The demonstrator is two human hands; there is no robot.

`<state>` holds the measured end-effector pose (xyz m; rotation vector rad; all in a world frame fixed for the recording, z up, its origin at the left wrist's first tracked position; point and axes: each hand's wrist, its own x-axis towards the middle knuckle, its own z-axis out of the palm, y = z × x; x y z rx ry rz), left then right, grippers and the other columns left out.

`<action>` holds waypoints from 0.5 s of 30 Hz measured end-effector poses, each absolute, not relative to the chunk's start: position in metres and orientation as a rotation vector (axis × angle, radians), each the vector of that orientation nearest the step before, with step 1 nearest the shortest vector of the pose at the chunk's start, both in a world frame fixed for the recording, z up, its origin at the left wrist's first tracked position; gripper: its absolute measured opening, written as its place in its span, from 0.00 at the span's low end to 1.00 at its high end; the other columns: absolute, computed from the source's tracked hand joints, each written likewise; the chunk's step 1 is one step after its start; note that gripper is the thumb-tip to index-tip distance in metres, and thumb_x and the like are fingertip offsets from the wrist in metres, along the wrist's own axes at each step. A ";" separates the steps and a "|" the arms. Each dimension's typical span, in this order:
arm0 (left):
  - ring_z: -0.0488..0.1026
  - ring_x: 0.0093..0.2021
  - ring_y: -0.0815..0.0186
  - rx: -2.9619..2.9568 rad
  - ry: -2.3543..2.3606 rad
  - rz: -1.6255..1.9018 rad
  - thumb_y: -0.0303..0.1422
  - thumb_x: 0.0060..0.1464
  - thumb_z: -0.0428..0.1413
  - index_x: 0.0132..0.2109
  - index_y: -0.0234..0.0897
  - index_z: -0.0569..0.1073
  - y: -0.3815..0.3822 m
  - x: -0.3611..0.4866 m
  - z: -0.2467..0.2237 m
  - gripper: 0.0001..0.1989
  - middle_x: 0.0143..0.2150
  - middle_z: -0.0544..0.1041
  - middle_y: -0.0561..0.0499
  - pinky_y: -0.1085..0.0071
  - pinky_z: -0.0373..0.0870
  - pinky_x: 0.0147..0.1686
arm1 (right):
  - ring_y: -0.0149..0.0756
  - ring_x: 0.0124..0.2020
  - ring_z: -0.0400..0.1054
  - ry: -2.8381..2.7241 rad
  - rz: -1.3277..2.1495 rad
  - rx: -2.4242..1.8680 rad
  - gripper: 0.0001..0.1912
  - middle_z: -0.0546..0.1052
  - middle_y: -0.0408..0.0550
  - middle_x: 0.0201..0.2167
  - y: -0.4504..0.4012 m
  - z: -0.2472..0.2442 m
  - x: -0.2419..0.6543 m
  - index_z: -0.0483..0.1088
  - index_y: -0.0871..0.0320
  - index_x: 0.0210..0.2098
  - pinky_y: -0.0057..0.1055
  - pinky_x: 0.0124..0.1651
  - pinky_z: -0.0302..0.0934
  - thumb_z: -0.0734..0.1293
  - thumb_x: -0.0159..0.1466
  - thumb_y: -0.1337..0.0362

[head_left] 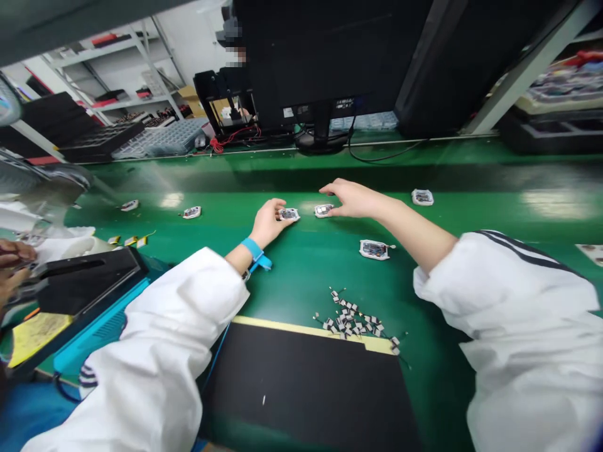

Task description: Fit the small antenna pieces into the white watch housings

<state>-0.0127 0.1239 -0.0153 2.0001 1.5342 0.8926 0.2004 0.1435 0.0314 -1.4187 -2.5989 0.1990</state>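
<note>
My left hand (268, 223), with a blue strap (254, 250) at the wrist, has its thumb and fingers around a small white-rimmed circuit-board unit (289, 215) on the green bench. To its right, another such unit (324, 210) with pale squares on top lies by my right hand (351, 198). The thumb there reaches that unit's edge, while the index finger is spread above it. Nearer me lies a larger-looking white-rimmed unit (374, 250) with a short lead, and one more unit (423, 197) rests beyond my right forearm.
Several small wired parts (351, 320) are heaped by a black mat (306, 383) with a yellow edge. More units (192, 212) lie left. A monitor (330, 56) stands at the back. At left are a black-and-blue box (94, 282) and another person's hand (14, 257).
</note>
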 end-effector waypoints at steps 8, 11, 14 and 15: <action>0.61 0.52 0.61 2.474 1.132 0.502 0.23 0.49 0.49 0.48 0.34 0.65 0.076 -0.008 0.028 0.18 0.49 0.66 0.48 0.63 0.56 0.54 | 0.38 0.39 0.64 -2.618 0.243 -1.462 0.18 0.69 0.55 0.38 0.165 -0.006 0.203 0.68 0.64 0.42 0.29 0.41 0.58 0.64 0.55 0.60; 0.67 0.43 0.70 2.567 0.689 0.234 0.25 0.54 0.46 0.42 0.39 0.70 0.024 0.007 0.043 0.12 0.41 0.72 0.54 0.76 0.63 0.47 | 0.40 0.37 0.64 -2.598 0.237 -1.469 0.19 0.69 0.57 0.37 0.161 -0.004 0.201 0.68 0.67 0.41 0.30 0.40 0.57 0.64 0.55 0.59; 0.66 0.42 0.69 2.726 0.373 0.034 0.26 0.57 0.41 0.43 0.35 0.70 -0.008 0.017 0.042 0.14 0.40 0.71 0.48 0.76 0.63 0.44 | 0.41 0.37 0.64 -2.573 0.216 -1.476 0.20 0.68 0.59 0.38 0.146 0.007 0.201 0.68 0.69 0.41 0.31 0.39 0.57 0.64 0.55 0.58; 0.66 0.41 0.68 2.771 0.343 0.002 0.26 0.57 0.41 0.43 0.35 0.69 -0.013 0.018 0.039 0.14 0.40 0.71 0.47 0.76 0.63 0.42 | 0.41 0.37 0.64 -2.571 0.211 -1.465 0.21 0.68 0.58 0.38 0.138 0.012 0.201 0.68 0.68 0.41 0.31 0.38 0.57 0.64 0.55 0.58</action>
